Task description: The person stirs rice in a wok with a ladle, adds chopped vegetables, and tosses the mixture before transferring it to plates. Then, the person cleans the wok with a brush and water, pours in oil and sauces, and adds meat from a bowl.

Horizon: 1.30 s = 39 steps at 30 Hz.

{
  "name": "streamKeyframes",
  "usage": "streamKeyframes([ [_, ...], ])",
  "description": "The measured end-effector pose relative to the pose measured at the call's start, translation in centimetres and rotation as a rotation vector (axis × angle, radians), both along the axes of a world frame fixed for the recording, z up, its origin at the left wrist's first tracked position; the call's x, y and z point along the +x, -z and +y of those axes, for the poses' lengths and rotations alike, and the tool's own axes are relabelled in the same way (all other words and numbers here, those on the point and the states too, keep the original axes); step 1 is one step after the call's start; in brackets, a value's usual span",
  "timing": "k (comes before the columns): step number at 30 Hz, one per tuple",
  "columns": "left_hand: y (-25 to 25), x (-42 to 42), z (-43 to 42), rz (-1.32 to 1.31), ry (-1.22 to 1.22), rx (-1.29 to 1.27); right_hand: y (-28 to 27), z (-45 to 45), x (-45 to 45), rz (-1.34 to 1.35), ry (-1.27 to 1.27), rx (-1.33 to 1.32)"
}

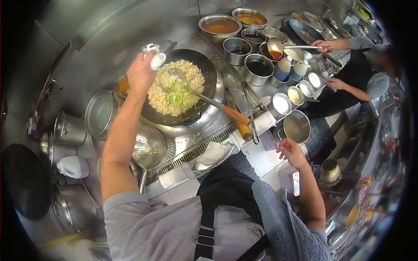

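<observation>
My left hand [142, 73] is closed on a white cloth [157, 60] at the upper left rim of the black wok [208, 69]. Fried rice [161, 99] fills the wok, with shredded green lettuce [182, 96] heaped near its middle. A ladle [207, 99] rests with its bowl in the rice and its wooden handle over the wok's right rim; neither hand touches it. My right hand [292, 153] hangs beside a metal pot [297, 126] at the right, fingers loosely curled and apart, with nothing visible in them.
A perforated strainer [148, 147] lies below the wok, near a lidless pot [101, 114]. Sauce bowls [220, 26], seasoning tubs [281, 104] and squeeze bottles [283, 68] crowd the right counter. Another person's hand [324, 45] there holds a ladle [275, 47] with dark sauce.
</observation>
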<state>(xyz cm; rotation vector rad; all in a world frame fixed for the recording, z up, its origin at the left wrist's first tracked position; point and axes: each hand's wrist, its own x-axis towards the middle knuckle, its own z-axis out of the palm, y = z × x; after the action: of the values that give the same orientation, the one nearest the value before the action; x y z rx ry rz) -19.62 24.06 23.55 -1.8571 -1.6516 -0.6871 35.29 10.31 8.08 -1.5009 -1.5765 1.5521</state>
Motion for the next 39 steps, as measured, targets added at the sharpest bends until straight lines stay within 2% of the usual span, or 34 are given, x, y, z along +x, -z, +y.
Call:
streamKeyframes([
  [2, 1.1, -0.9, 1.1, -0.114, -0.038, 0.137, -0.9, -0.2, -0.1, -0.022, 0.012, 0.013],
  [4, 2.5, -0.6, 1.3, -0.184, -0.064, 0.155, -2.2, -0.5, 0.2, -0.091, 0.028, 0.031],
  [6, 6.0, -0.4, 1.7, -0.267, -0.118, 0.204, -3.2, -0.8, 0.5, -0.122, 0.061, 0.043],
  [8, 12.1, -1.2, 2.2, -0.07, 0.027, -0.143, -3.6, -1.3, 0.9, -0.146, 0.092, 0.069],
  [9, 12.5, -0.9, 2.2, -0.073, 0.036, -0.144, -3.8, -1.5, 1.2, -0.191, 0.104, 0.054],
  [11, 12.9, -0.4, 2.5, 0.137, 0.057, -0.418, -3.8, -1.6, 2.4, -0.21, 0.099, 0.091],
  [12, 12.0, -0.4, 3.0, 0.147, 0.07, -0.421, -3.4, -2.1, 3.0, -0.216, 0.098, 0.119],
  [14, 8.6, -0.1, 4.2, -0.286, -0.025, -0.012, -4.3, -2.8, 4.0, -0.169, 0.176, 0.12],
  [17, 4.7, 1.0, 5.3, -0.66, -0.117, -0.088, -4.0, -3.8, 5.5, -0.127, 0.253, 0.135],
  [21, 5.4, 4.3, 7.4, -0.959, 0.149, -0.104, -4.0, -6.3, 7.7, -0.149, 0.289, 0.091],
  [24, 7.3, 13.1, 7.2, -1.191, 0.517, -0.205, -3.6, -8.8, 10.2, -0.263, 0.317, 0.133],
  [25, 8.8, 16.0, 7.1, -1.249, 0.55, -0.328, -2.4, -9.8, 11.5, -0.211, 0.352, 0.132],
  [26, 7.9, 21.3, 4.9, -1.351, 0.587, -0.464, -1.2, -10.7, 12.7, -0.262, 0.361, 0.14],
  [27, 8.5, 25.7, 3.8, -1.293, 0.61, -0.537, 0.0, -12.1, 13.7, -0.144, 0.394, 0.211],
  [28, 9.0, 35.3, 0.8, -1.409, 0.824, -0.735, -3.5, -16.1, 14.9, -0.196, 0.452, 0.168],
  [31, 12.1, 47.2, -2.4, -1.279, 0.967, -1.021, -3.9, -21.8, 18.4, -0.164, 0.569, 0.134],
  [33, 14.3, 53.2, -4.2, -1.148, 1.021, -1.187, -3.4, -26.6, 19.7, -0.108, 0.737, 0.134],
  [34, 15.2, 57.1, -6.4, -1.263, 1.229, -1.233, -3.0, -29.3, 21.0, -0.034, 0.828, 0.135],
  [36, 13.7, 63.5, -13.2, -1.124, 1.319, -1.422, -2.7, -35.8, 22.3, -0.026, 1.018, 0.149],
  [37, 13.7, 66.7, -16.2, -1.016, 1.29, -1.48, -1.7, -39.0, 22.9, -0.04, 1.09, 0.177],
  [38, 13.7, 69.6, -19.6, -0.959, 1.346, -1.563, -1.2, -41.8, 22.8, 0.19, 1.252, 0.143],
  [39, 15.6, 72.8, -22.4, -0.943, 1.45, -1.633, -1.0, -44.8, 22.6, 0.201, 1.325, 0.156],
])
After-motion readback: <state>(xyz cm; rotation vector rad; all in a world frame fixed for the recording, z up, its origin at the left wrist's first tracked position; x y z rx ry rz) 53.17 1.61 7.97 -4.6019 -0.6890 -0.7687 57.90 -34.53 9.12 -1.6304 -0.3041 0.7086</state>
